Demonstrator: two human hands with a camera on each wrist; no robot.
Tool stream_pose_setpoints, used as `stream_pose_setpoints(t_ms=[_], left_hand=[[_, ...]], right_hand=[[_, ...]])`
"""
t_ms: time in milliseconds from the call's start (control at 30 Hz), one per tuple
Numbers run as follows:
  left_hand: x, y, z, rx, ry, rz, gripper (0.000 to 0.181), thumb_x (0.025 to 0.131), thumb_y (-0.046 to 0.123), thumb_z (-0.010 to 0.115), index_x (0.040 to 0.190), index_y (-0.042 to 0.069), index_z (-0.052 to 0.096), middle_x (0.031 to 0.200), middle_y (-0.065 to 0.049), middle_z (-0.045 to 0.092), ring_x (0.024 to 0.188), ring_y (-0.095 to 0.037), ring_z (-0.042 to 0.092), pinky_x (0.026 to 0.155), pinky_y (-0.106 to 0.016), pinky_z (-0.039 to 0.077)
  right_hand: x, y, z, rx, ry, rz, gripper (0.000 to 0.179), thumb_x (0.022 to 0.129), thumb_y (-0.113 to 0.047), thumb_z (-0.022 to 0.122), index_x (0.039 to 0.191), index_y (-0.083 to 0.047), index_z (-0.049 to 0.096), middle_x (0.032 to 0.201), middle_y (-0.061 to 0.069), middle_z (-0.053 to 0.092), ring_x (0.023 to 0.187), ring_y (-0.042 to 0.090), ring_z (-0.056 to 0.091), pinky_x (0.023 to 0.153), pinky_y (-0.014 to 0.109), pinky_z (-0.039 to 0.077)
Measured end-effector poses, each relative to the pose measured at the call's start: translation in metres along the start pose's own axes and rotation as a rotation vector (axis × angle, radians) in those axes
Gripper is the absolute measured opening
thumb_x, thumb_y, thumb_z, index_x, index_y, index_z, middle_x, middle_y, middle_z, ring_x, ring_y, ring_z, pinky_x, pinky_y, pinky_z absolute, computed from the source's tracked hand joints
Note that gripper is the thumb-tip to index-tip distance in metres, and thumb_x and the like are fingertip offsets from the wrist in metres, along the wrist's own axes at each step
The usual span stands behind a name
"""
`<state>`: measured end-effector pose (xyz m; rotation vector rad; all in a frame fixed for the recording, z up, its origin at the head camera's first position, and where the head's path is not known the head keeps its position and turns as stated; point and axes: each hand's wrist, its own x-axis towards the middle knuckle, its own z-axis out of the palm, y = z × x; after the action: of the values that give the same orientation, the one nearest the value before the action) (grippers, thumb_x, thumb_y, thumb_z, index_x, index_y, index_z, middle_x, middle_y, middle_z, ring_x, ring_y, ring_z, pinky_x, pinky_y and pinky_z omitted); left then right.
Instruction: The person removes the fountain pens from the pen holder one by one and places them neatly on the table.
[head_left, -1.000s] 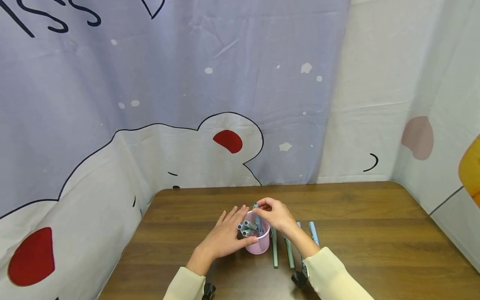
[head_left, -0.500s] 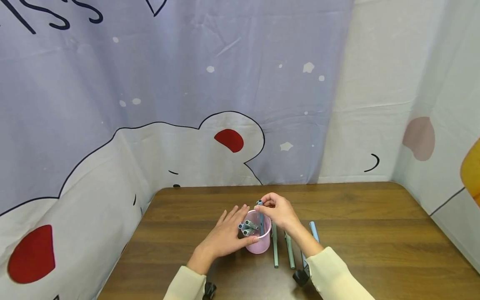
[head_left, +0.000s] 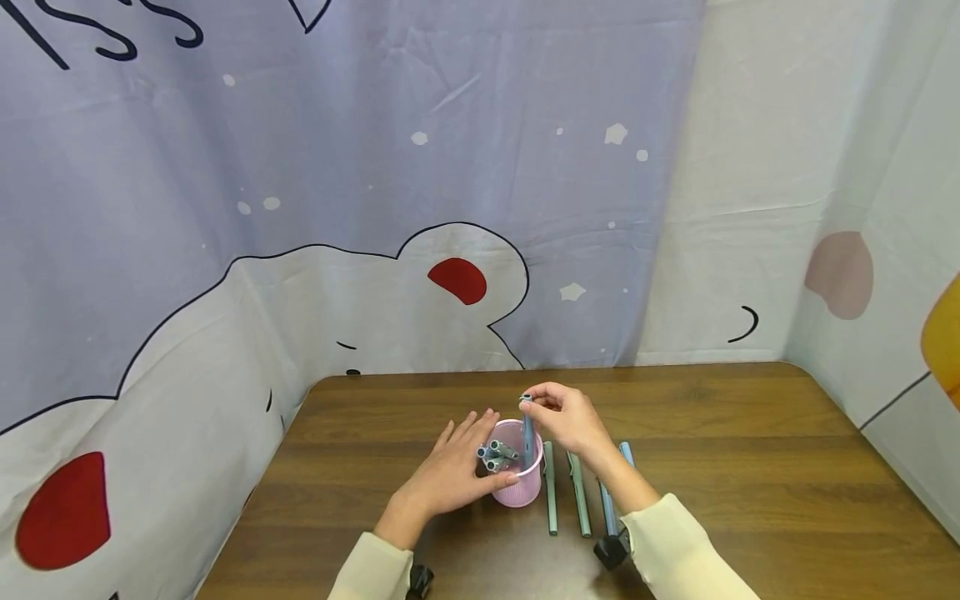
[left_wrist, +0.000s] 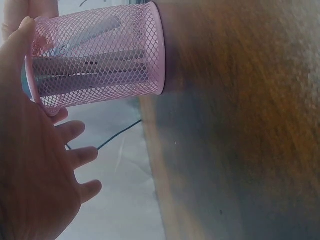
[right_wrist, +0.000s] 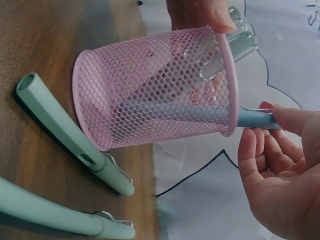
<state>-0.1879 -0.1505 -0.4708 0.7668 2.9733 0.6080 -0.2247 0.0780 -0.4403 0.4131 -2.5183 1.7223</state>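
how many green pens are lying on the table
2: one green pen just right of the pink mesh cup, another green pen to the right of that. The right forearm could be hiding more.

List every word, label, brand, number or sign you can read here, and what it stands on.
"SS": on the backdrop cloth, upper left of the head view; a slanting stroke precedes it, but the frame cuts the lettering off, so no full word reads.
Right wrist view, upper right: cut-off lettering on the cloth, unreadable.
Pink mesh cup: none readable.
Pens: none readable.
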Motion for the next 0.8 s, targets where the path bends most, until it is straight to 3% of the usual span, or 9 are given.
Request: stream_pose_setpoints(t_ms=[367, 600, 800], left_hand=[[0.000, 0.000, 0.000, -0.003, -0.011, -0.015, 0.100, 0.086, 0.083, 0.046, 0.163, 0.025, 0.021, 0.168, 0.001, 0.023, 0.156, -0.024, 0.016, 0.124, -0.058, 0.012], [0.001, -0.001, 0.001, -0.014, -0.014, -0.015, 0.100, 0.086, 0.083, 0.047, 0.163, 0.025, 0.020, 0.168, 0.000, 0.024, 0.156, -0.024, 0.016, 0.124, -0.058, 0.011], [0.001, -0.001, 0.002, -0.017, -0.013, -0.014, 0.101, 0.086, 0.083, 0.047, 0.163, 0.024, 0.021, 0.168, 0.001, 0.025, 0.156, -0.026, 0.019, 0.124, -0.059, 0.012]], right_hand=[[-0.006, -0.019, -0.013, 0.095, 0.006, -0.094, 0.023, 0.094, -0.021, 0.074, 0.111, -0.005, 0.071, 0.093, 0.008, 0.072, 0.083, 0.022, 0.068, 0.074, 0.026, 0.055], [-0.008, -0.032, -0.022, 0.223, -0.001, -0.099, 0.027, 0.095, -0.011, 0.071, 0.114, 0.007, 0.067, 0.100, 0.019, 0.071, 0.087, 0.018, 0.068, 0.082, 0.035, 0.061], [-0.012, -0.041, -0.030, 0.292, 0.013, -0.137, 0.024, 0.095, -0.007, 0.070, 0.113, 0.008, 0.066, 0.102, 0.021, 0.071, 0.086, 0.013, 0.067, 0.081, 0.030, 0.060]])
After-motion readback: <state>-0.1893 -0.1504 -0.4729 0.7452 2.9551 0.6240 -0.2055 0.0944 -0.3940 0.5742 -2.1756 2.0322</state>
